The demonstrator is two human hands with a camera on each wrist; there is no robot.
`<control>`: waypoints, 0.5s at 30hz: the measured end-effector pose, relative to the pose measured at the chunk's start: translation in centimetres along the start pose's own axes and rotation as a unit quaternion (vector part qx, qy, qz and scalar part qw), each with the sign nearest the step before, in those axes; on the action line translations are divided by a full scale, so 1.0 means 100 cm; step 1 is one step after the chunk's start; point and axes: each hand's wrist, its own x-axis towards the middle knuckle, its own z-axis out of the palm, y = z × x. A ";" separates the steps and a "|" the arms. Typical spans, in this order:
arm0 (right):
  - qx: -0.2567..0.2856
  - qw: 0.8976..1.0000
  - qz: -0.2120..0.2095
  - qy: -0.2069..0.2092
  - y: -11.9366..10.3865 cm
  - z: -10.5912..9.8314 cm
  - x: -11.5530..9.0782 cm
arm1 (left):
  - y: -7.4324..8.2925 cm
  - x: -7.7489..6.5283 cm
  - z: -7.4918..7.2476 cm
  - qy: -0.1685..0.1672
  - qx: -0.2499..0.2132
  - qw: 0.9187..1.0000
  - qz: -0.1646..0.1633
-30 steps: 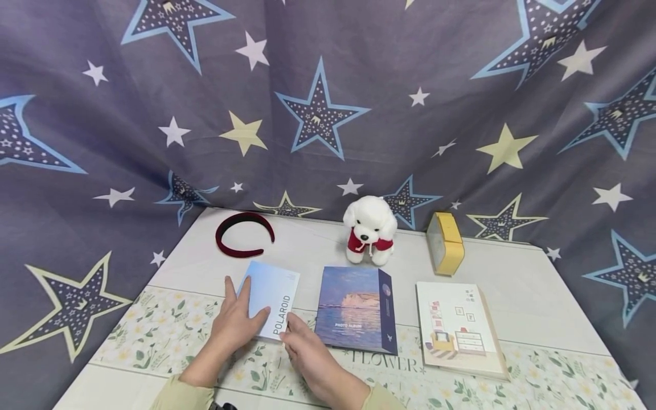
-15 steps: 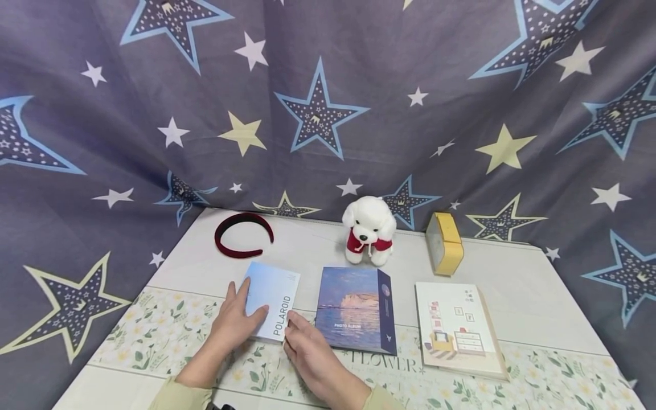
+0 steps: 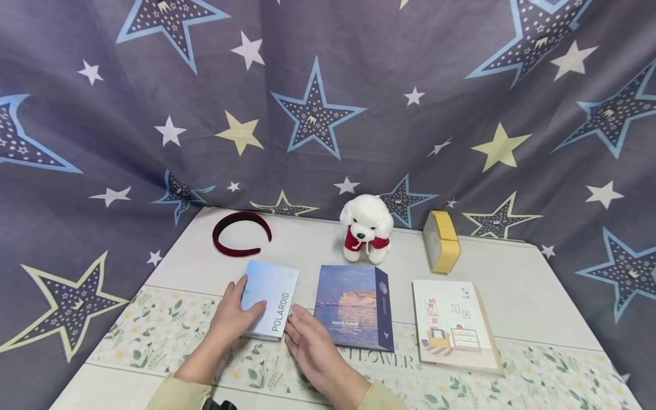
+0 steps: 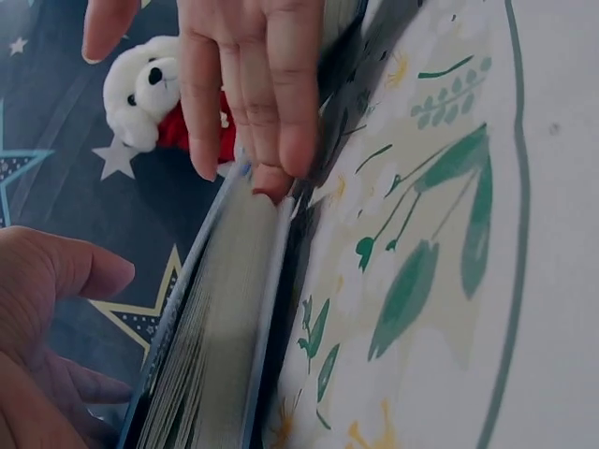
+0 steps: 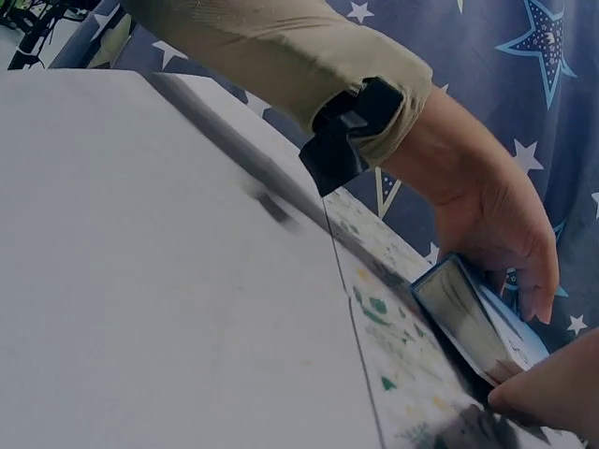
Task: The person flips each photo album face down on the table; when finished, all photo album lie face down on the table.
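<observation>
In the head view a pale blue album marked POLAROID (image 3: 271, 299) lies on the table at the left of a row of three books. My left hand (image 3: 229, 316) rests along its left edge, thumb over the cover and clear of it in the left wrist view. My right hand (image 3: 312, 344) is at the album's right edge, its fingers extended; in the left wrist view these fingertips (image 4: 298, 164) reach the end of the page block (image 4: 220, 309). Just right of that hand is a dark blue photo album (image 3: 351, 307) with a painted cliff.
Behind the books are a dark red headband (image 3: 238, 252), a white plush dog (image 3: 367, 219) in a red top, and a yellow box-like object (image 3: 445, 245). A thick white illustrated book (image 3: 453, 324) lies at right. A star-patterned curtain (image 3: 307, 171) hangs at the table's back.
The right hand's fingers have loosened and straightened beside the blue album. My left hand has slid back slightly over its cover. The album stays in place; the view shifts slightly.
</observation>
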 end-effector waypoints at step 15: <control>-0.021 0.999 -0.033 0.029 -0.017 0.008 -0.005 | 0.003 -0.006 0.002 -0.008 -0.061 0.998 0.017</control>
